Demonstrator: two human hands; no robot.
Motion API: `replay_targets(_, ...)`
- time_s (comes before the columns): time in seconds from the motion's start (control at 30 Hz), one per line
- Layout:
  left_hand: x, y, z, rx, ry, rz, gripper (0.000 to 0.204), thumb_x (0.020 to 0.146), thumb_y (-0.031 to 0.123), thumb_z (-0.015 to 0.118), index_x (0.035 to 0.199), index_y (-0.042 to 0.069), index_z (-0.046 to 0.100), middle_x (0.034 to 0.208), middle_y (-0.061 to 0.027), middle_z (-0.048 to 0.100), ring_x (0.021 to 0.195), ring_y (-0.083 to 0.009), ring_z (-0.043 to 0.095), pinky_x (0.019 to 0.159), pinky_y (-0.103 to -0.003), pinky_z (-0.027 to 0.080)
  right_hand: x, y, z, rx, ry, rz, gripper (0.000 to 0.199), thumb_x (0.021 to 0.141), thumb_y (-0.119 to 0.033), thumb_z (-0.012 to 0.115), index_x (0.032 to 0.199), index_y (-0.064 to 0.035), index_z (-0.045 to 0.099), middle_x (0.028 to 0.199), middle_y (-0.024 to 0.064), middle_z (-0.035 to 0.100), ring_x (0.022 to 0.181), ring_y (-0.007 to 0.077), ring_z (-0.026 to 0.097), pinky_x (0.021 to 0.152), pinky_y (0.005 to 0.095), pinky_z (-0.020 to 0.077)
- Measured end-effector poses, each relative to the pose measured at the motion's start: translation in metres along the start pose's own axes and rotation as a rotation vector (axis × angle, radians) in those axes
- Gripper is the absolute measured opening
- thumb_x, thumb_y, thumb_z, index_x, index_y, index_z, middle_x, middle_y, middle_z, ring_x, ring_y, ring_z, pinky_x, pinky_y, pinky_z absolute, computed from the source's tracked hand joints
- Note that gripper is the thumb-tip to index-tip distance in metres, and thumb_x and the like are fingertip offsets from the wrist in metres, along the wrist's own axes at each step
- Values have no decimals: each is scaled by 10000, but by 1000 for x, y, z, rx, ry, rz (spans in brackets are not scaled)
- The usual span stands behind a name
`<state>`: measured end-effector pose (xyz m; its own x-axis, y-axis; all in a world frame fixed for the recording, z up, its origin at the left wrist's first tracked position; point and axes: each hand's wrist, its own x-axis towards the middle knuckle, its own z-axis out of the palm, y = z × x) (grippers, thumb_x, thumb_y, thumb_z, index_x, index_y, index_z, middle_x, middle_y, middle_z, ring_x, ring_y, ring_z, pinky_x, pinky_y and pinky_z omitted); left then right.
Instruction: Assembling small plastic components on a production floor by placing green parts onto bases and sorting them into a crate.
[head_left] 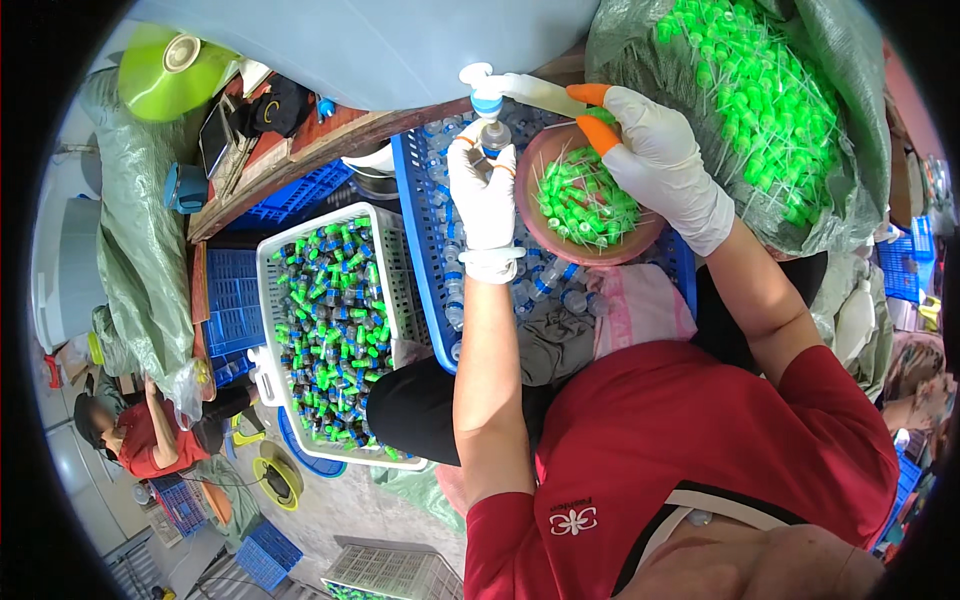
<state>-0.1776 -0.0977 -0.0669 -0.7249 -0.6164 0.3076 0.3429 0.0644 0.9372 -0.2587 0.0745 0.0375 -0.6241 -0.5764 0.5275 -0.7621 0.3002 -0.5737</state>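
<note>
My left hand (483, 190), in a white glove, holds a small clear bottle (494, 136) up under a white tap with a blue collar (484, 90). My right hand (650, 150), also gloved, with orange covers on thumb and finger, grips the tap's white lever (545, 93). Just below my right hand sits a brown bowl (640, 250) filled with green spray caps with thin white tubes (585, 200). Under both hands a blue crate (420, 230) holds several clear bottles.
A white basket (380, 250) at my left is full of small bottles with green and blue caps. A big green sack of green caps (770, 90) lies at upper right. Another person in red (140, 435) sits at lower left, near blue crates.
</note>
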Motion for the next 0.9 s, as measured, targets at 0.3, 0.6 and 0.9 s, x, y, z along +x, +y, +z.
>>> replay_targets(0.3,-1,-2,-1,71,-2,1,440,861,-32,641,1281,32,527,1128,-59,586,979,-130,563,848,-282,486,0,0,0,7,-1,13,286,853,-76,682,1138,-78,659,891,133,677,727,302,665,632,359,519)
replay_targets(0.6,-24,-2,-4,215,-87,-10,392,850,-48,640,1224,17,540,1151,-107,570,990,-177,585,890,-321,492,-20,-5,5,79,51,-33,370,835,-95,706,1188,-89,597,873,122,686,733,300,688,632,357,545)
replay_targets(0.9,-67,21,18,-321,-343,-528,389,884,-38,567,1255,-18,453,1065,-120,547,967,-199,561,874,-345,483,-46,20,25,-29,-239,-97,207,824,-94,658,986,-63,533,868,156,640,800,373,659,665,427,528)
